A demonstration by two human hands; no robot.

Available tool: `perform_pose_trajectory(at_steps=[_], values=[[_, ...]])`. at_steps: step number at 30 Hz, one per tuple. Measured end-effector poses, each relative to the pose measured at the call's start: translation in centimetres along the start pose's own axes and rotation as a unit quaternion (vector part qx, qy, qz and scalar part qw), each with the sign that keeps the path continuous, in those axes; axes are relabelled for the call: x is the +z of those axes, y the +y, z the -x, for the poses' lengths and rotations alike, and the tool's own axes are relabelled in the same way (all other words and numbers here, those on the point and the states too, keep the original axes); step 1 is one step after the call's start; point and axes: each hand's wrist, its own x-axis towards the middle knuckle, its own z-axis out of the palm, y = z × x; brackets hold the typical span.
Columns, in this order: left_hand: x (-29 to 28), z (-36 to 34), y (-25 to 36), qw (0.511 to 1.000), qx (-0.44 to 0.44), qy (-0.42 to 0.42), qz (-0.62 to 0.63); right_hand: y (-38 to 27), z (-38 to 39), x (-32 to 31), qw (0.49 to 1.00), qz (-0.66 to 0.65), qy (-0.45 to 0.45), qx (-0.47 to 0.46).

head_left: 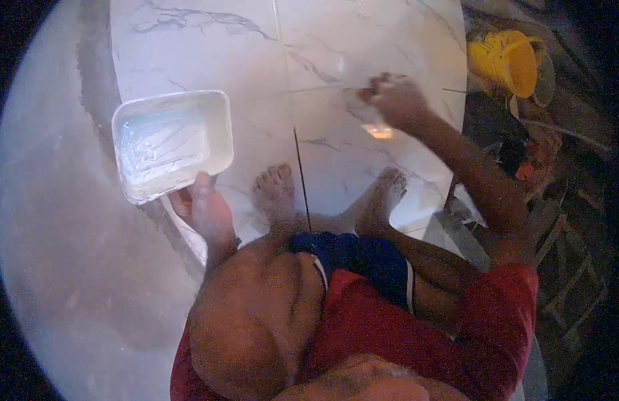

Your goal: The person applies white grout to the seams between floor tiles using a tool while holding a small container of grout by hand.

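a: head view, looking down: a person squats barefoot on a white marble-patterned tile floor (209, 40). where are the hands?

b: the left hand (204, 208) sits low by the knee, its grip closed on the near rim of a white rectangular tray (170, 144) holding pale, wet-looking paste; the tray lies on the floor at the tile's left edge, beside bare grey screed (49, 220).

a: and the right?

b: the right arm stretches forward, nearly straight. the right hand (395, 99) presses down on the tile, fingers curled over something pale and blurred; a cloth or sponge, cannot tell which.

a: beyond it?

b: a yellow bucket (507, 61), well apart at top right. both feet flank the tile joint (300, 174).
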Motion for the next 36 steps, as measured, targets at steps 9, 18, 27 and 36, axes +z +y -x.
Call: perform_pose_trajectory(at_steps=[9, 18, 27, 36], values=[[1.5, 0.2, 1.0, 1.0, -0.008, -0.001, 0.01, -2.1, 0.6, -1.2, 0.996, -0.03, 0.055, 0.066], [0.1, 0.1, -0.8, 1.0, -0.018, -0.009, 0.019, -4.4, -5.5, -2.6, 0.998, 0.016, 0.021, 0.056], [2.1, 0.3, 1.1, 0.999, -0.013, -0.037, 0.011, 8.1, 10.3, 2.4, 0.985, 0.057, -0.03, 0.163], [2.4, 0.4, 1.9, 0.999, 0.006, -0.037, 0.008, 1.6, 2.9, 0.3, 0.988, -0.03, 0.053, 0.139]])
